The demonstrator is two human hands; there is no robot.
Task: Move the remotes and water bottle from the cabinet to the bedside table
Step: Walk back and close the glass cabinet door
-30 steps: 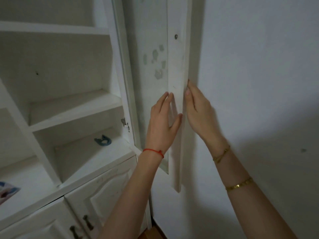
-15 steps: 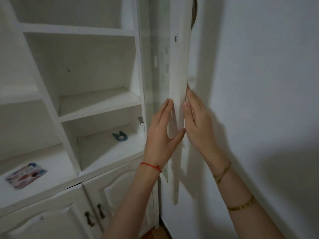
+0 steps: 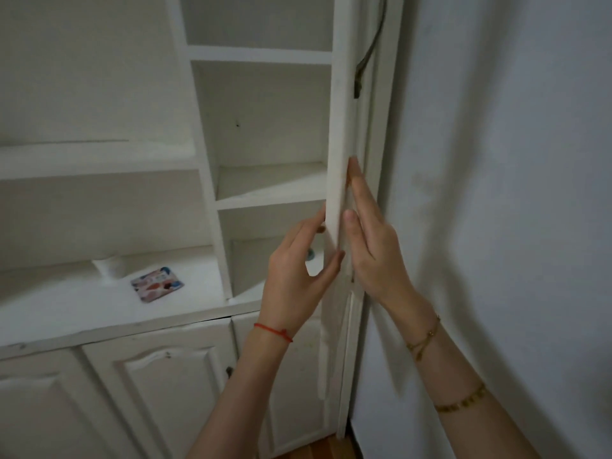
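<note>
A white cabinet (image 3: 205, 180) with open shelves fills the left and middle of the head view. Its tall narrow door (image 3: 341, 127) stands edge-on to me. My left hand (image 3: 298, 276) holds the door's edge from the left, thumb against it. My right hand (image 3: 374, 240) lies flat with straight fingers on the door's right face. No remote or water bottle is in sight on the shelves I can see.
A small colourful packet (image 3: 157, 283) lies on the cabinet's counter, with a white lump (image 3: 109, 265) behind it. A small blue object (image 3: 310, 254) sits in the lowest shelf cell, mostly hidden by my left hand. A bare wall (image 3: 513, 193) is on the right. Closed lower doors (image 3: 159, 392) sit beneath.
The door has swung left toward the cabinet between my hands and now shows edge-on. My view has shifted left, so the counter and the packet have come into sight.
</note>
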